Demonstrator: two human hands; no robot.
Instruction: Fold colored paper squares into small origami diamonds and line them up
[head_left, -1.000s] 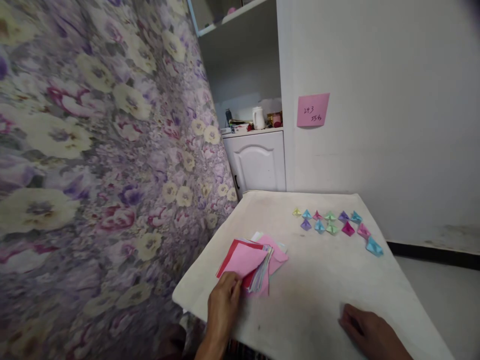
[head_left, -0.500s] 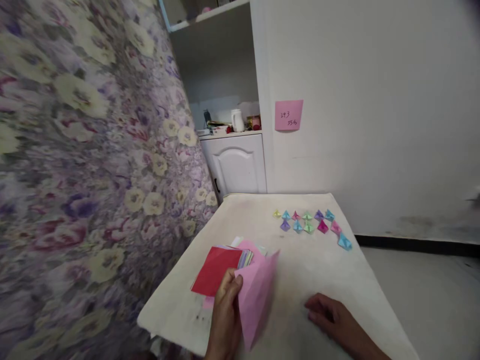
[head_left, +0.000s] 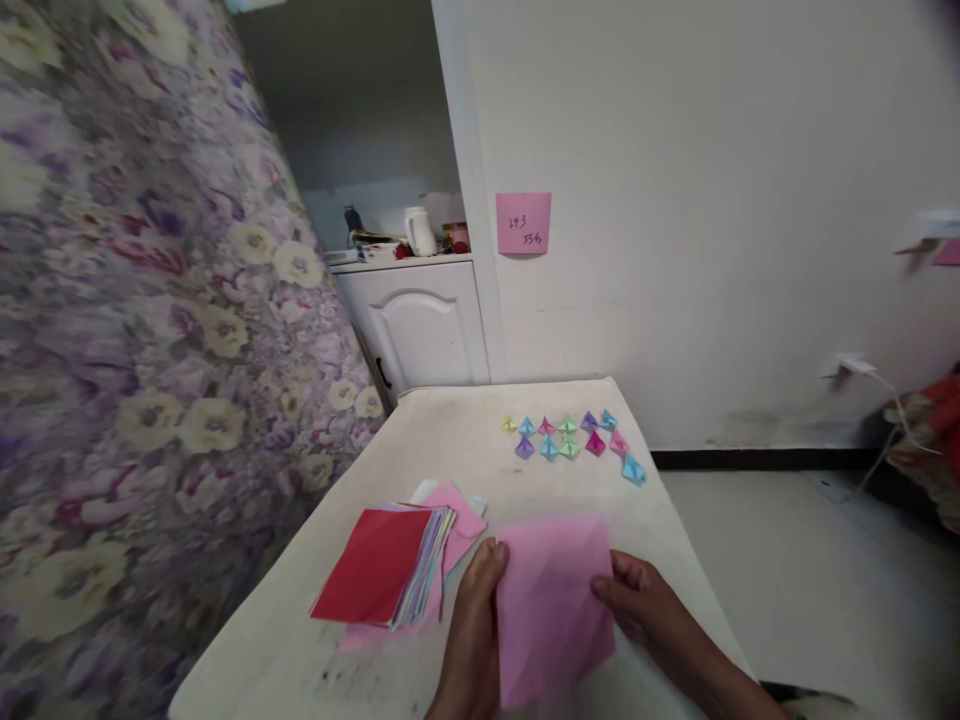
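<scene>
A square sheet of pink paper [head_left: 555,605] is held up between both hands above the near part of the table. My left hand [head_left: 474,625] pinches its left edge, thumb on the front face. At the right edge, my right hand [head_left: 649,600] grips the sheet between thumb and fingers. Left of my left hand lies a thick stack of coloured paper [head_left: 375,565], red on top. Some loose pink paper [head_left: 459,515] sticks out from under and behind that stack. Small folded paper pieces [head_left: 570,448] in several colours stand in rows toward the far right of the table.
The pale table [head_left: 442,430] meets a white wall, where a pink note [head_left: 523,224] with handwriting hangs. A floral curtain [head_left: 172,400] runs along the left. A white jug [head_left: 420,232] stands on the cabinet [head_left: 420,325]. At right, a plug with a white cable [head_left: 855,366] sits in the wall.
My right hand has come up from the table and taken hold of the pink sheet's right edge. The sheet has turned to face me. The view has swung to the right.
</scene>
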